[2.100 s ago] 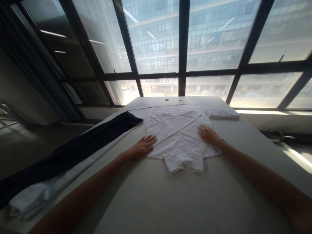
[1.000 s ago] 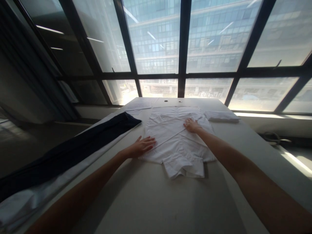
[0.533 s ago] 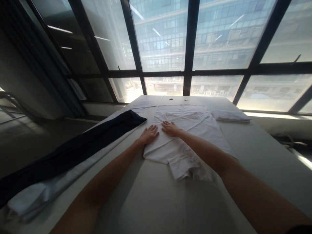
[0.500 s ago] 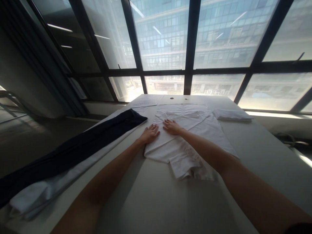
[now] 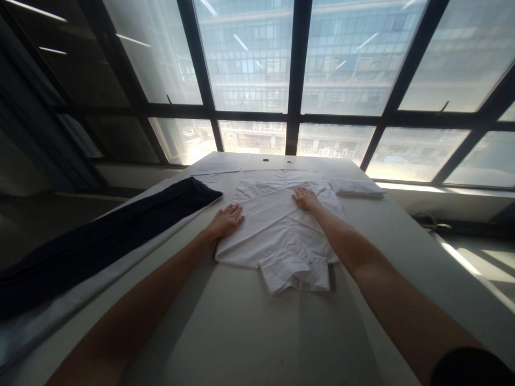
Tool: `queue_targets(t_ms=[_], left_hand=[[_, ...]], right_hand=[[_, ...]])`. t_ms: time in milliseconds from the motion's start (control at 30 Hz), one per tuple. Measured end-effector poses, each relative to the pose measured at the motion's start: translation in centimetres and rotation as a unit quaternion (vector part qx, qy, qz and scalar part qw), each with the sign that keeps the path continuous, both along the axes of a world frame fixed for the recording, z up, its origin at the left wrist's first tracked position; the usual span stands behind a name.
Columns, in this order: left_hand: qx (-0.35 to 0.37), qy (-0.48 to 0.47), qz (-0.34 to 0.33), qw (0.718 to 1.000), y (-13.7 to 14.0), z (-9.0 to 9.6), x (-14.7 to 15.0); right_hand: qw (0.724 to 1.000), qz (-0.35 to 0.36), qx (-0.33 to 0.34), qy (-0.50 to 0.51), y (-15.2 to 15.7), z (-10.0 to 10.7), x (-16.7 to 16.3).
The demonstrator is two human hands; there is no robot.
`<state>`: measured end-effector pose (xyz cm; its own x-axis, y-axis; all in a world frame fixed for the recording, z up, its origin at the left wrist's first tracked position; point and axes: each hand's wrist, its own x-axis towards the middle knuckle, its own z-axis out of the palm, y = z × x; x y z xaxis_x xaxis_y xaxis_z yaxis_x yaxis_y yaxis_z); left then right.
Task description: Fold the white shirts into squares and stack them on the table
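Observation:
A white short-sleeved shirt (image 5: 277, 225) lies spread on the white table (image 5: 249, 327), with creases across it and one sleeve (image 5: 295, 273) pointing towards me. My left hand (image 5: 228, 220) rests flat on the shirt's left edge, fingers stretched out. Further right, near the middle of the upper part, my right hand (image 5: 306, 198) presses on the fabric with its fingers laid over it. Neither hand appears to grip the cloth. My right forearm hides part of the shirt's right side.
To the left lies a long folded dark navy garment (image 5: 120, 230) on top of a white cloth (image 5: 132, 262). A folded white cloth (image 5: 356, 187) sits at the table's right rear. Paper sheets (image 5: 217, 165) lie at the back left. Large windows (image 5: 249, 64) stand behind the table.
My right hand has slid right across the shirt, away from my left hand. The shirt's right corner no longer shows beyond my forearm. The view has turned slightly right.

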<state>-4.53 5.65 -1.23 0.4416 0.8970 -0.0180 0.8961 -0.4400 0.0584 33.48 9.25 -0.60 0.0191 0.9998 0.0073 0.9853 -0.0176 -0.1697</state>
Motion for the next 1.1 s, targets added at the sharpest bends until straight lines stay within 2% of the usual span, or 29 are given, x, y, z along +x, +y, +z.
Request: queue_targets(t_ms=[133,200,367,467,567,667,733,800,867,933,1100], left_hand=[[0.029,-0.046,-0.004,0.999,0.8,-0.6,-0.6],[0.050,-0.107,0.025,0.993,1.4,-0.6,-1.2],[0.125,-0.233,0.138,0.955,2.2,0.2,-2.8],[0.165,-0.284,0.142,0.934,1.9,0.6,-2.8],[0.163,-0.278,0.042,0.946,1.2,0.6,-1.6],[0.096,-0.201,-0.052,0.974,0.3,0.2,-0.1],[0.056,-0.132,-0.066,0.987,-0.1,0.0,0.6],[0.038,-0.085,-0.063,0.994,-0.3,-0.2,0.8],[0.033,-0.062,-0.062,0.996,-0.3,-0.3,0.7],[0.031,-0.050,-0.062,0.996,-0.3,-0.3,0.5],[0.036,-0.037,-0.065,0.996,-0.3,-0.5,0.4]], right_hand=[[1.000,-0.024,0.014,0.001,-0.3,-0.5,0.4],[0.999,-0.033,0.022,0.002,-0.4,-0.7,0.6],[0.996,-0.072,0.050,0.005,-1.1,-1.0,1.0],[0.993,-0.076,0.085,-0.001,-1.4,-1.0,0.5],[0.994,-0.011,0.112,-0.008,-1.6,-0.8,-1.4],[0.988,0.126,0.090,0.003,-1.7,-0.7,-4.4],[0.973,0.221,0.060,0.016,-1.6,-0.8,-6.5],[0.960,0.274,0.043,0.027,-1.2,-0.8,-7.9],[0.966,0.257,0.030,0.028,-0.5,-0.7,-8.1],[0.980,0.197,0.011,0.021,0.5,-0.5,-6.8],[0.998,0.052,-0.018,0.004,1.9,0.3,0.2]])
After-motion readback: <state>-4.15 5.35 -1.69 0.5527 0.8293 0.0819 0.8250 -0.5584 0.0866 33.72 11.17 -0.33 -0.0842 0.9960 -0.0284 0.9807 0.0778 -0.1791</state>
